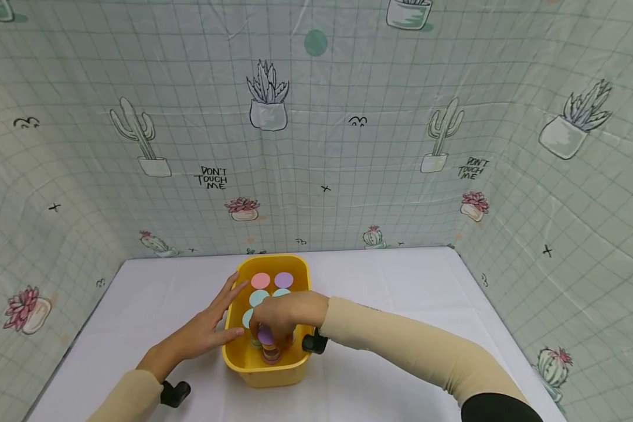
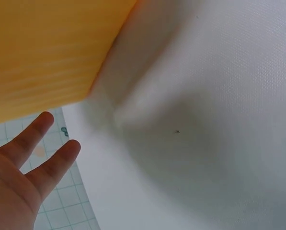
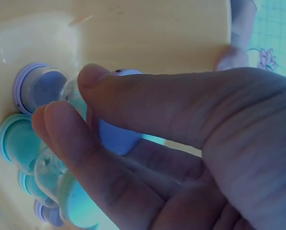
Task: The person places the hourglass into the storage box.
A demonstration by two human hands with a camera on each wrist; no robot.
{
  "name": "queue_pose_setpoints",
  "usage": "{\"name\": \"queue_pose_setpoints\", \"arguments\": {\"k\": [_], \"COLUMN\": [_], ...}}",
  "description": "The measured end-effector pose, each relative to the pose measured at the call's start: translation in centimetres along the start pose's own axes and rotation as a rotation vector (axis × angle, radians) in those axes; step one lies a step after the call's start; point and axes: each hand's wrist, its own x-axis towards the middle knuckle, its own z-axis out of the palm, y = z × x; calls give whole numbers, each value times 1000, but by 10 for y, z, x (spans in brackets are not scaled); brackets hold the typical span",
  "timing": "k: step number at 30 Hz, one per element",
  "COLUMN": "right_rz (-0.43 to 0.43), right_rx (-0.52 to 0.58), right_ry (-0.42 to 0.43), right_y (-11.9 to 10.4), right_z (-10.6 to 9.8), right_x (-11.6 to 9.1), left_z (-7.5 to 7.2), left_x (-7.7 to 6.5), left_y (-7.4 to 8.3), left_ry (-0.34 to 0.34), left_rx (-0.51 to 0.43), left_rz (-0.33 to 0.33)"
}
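My right hand (image 1: 279,316) reaches down into a yellow plastic bin (image 1: 300,266). Its thumb and fingers curl around a small clear jar with a purple lid (image 1: 265,335), partly hidden by the hand. Close by in the bin stand more small jars: one with a pink lid (image 1: 260,281), one with a purple lid and several with light blue lids (image 1: 259,298). In the right wrist view, several clear jars with teal lids (image 3: 8,139) lie beyond the fingertips. My left hand (image 1: 211,325) rests at the bin's left rim, fingers spread and fairly straight.
The bin stands on a white-covered table (image 1: 390,281). Behind and at both sides hangs a grid-patterned cloth (image 1: 327,146) printed with cacti. Dark wrist cameras (image 1: 175,394) sit on both wrists, the right one close to the bin's right wall.
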Motion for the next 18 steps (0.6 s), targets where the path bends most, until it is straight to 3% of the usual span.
{"name": "queue_pose_setpoints", "arguments": {"k": [5, 8, 13, 18], "right_rz": [-14, -89, -180, -91], "right_rx": [101, 156, 183, 293], "right_ry": [21, 89, 334, 575], "right_y": [4, 14, 45, 83], "right_z": [-9, -15, -16, 2], "right_x": [-11, -24, -54, -82], "left_z": [1, 2, 1, -3], "left_x": [-2, -3, -10, -16], "left_y": [1, 3, 4, 1], "left_ry": [34, 57, 119, 190], "left_rx": [48, 74, 137, 234], "left_rz": [17, 11, -22, -47]}}
